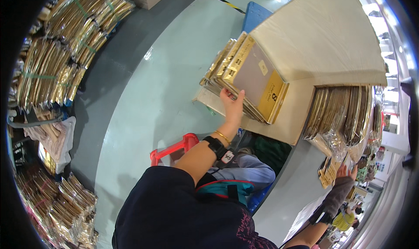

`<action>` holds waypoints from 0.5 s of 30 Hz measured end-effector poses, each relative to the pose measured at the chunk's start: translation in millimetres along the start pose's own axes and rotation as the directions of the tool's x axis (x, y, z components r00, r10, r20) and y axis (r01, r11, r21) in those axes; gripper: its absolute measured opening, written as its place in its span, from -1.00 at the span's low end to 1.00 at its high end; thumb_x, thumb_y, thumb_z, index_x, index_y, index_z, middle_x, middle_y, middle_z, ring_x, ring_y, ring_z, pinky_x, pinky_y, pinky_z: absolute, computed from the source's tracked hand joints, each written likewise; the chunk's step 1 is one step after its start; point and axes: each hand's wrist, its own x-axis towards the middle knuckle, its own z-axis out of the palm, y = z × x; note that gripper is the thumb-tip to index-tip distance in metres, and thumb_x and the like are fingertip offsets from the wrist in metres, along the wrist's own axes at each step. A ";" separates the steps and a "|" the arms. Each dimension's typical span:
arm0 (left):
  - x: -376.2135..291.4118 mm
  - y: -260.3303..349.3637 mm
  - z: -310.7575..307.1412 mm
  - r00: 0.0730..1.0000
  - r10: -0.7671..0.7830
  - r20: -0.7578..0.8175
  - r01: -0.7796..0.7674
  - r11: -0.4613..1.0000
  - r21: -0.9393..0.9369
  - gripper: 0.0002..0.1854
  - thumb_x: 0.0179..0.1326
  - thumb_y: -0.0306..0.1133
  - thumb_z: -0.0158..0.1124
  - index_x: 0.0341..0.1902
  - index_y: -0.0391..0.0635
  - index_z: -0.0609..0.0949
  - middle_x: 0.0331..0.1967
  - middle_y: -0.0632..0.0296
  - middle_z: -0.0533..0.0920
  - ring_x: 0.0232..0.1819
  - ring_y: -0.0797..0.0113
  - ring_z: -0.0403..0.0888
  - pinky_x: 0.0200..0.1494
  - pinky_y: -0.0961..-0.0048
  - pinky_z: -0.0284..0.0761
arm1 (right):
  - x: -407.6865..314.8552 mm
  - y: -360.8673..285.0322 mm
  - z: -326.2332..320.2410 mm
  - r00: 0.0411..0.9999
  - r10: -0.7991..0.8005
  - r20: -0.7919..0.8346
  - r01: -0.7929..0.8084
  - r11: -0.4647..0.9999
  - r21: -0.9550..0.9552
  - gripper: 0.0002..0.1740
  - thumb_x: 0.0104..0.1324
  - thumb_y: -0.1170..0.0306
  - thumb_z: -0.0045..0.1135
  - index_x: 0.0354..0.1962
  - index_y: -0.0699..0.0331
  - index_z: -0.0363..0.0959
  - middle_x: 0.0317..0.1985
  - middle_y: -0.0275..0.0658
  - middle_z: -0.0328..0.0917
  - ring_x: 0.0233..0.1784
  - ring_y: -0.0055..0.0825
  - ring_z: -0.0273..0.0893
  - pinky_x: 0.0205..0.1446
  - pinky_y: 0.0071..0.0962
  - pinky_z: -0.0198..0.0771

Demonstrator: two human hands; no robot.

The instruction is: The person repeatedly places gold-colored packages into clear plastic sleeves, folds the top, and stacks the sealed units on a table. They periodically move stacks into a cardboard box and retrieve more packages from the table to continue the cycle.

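Note:
My left hand [231, 101] is at the near edge of a stack of flat gold-and-brown packages [250, 74], its fingers and thumb around that edge. The packages bear printing, and the top one has a small pale label. They lie on the pale board surface of a box [291, 108], below its large raised panel [320, 36]. My right hand [346, 172] is on the right with its fingers apart, beside a small pile of tan printed cards [329, 172] on a grey tabletop [288, 180]. Its fingertips are close to clear-wrapped packages [340, 115] standing in a row.
Banded stacks of wrapped packages [42, 75] fill the left side, with more stacks [62, 209] at lower left. A red plastic stool [173, 151] stands on the floor beside me. A blue plastic board [255, 15] is behind the box. Another person [344, 220] is far off at right.

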 end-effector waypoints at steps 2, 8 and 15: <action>-1.3 0.0 8.3 0.996 -0.001 -0.093 -0.002 0.999 -0.032 -0.22 0.26 -0.35 0.49 0.41 -0.28 0.22 0.18 0.08 0.33 0.15 0.27 0.41 0.13 0.36 0.55 | -20.4 -2.7 -15.1 1.000 -0.004 0.008 0.005 0.996 -0.088 -0.25 0.41 -0.01 0.27 0.37 0.16 0.22 0.21 -0.13 0.47 0.21 -0.28 0.60 -0.10 -0.37 0.66; -9.8 9.6 13.6 0.980 -0.146 -0.132 0.117 0.971 -0.209 -0.15 0.21 -0.38 0.55 0.44 -0.22 0.20 0.16 0.15 0.35 0.09 0.37 0.45 0.14 0.37 0.50 | -77.5 6.9 -38.2 0.973 -0.011 0.232 0.036 0.994 -0.101 -0.65 0.50 0.16 0.21 0.09 0.17 0.49 -0.14 -0.41 0.59 -0.01 -0.47 0.65 -0.31 -0.51 0.52; -13.4 8.4 16.4 0.990 -0.143 -0.006 0.136 0.953 -0.272 -0.18 0.25 -0.47 0.48 0.49 -0.26 0.21 0.13 0.12 0.32 -0.04 0.40 0.51 0.09 0.44 0.58 | -212.8 71.1 83.4 0.706 0.141 0.694 0.279 0.845 -0.456 -0.68 0.54 0.20 0.16 0.03 0.27 0.49 -0.28 -0.37 0.51 -0.30 -0.60 0.48 -0.31 -0.55 0.40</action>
